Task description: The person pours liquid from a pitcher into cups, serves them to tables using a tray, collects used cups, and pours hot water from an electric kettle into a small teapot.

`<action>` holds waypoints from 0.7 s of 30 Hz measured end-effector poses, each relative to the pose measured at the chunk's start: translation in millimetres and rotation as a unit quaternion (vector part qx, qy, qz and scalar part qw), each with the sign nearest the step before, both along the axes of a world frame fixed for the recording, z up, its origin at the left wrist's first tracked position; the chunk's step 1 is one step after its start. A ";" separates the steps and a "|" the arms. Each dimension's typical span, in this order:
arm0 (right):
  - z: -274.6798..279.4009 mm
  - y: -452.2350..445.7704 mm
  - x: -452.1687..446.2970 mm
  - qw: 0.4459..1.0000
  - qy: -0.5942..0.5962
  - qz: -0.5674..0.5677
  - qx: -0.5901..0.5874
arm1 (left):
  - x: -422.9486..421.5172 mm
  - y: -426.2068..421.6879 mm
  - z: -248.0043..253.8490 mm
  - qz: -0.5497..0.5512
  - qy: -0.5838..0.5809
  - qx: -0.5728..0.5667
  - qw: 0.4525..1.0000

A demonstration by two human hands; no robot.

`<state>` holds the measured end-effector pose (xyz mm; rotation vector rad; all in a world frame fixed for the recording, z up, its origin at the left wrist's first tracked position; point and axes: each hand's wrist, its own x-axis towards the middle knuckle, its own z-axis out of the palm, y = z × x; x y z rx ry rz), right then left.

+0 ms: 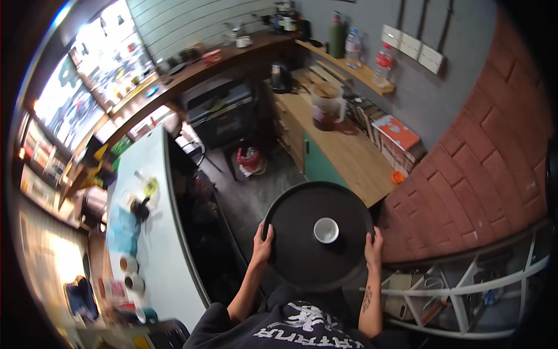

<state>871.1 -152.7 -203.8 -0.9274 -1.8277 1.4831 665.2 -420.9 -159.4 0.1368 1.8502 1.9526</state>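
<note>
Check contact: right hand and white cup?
Apart. Head view shows the bare dark surface of the tray between the right hand and white cup.

Left hand (263, 244) curled, right hand (374, 247) likewise

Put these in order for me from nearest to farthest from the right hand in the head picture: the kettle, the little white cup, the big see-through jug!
From the right hand:
1. Little white cup: on the round tray.
2. See-through jug: beyond the tray, on the wooden counter.
3. Kettle: toward the counter's far end.
</note>
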 end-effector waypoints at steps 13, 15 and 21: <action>-101.4 158.4 -153.7 0.933 -0.288 -0.215 0.030 | -201.2 224.4 -165.0 -0.141 -0.169 0.021 0.975; -119.2 175.7 -163.7 0.930 -0.282 -0.233 0.025 | -219.0 246.6 -171.7 -0.153 -0.187 -0.031 0.970; -128.9 234.6 -191.9 0.881 -0.323 -0.275 0.210 | -250.4 319.7 -191.4 -0.158 -0.177 -0.084 0.968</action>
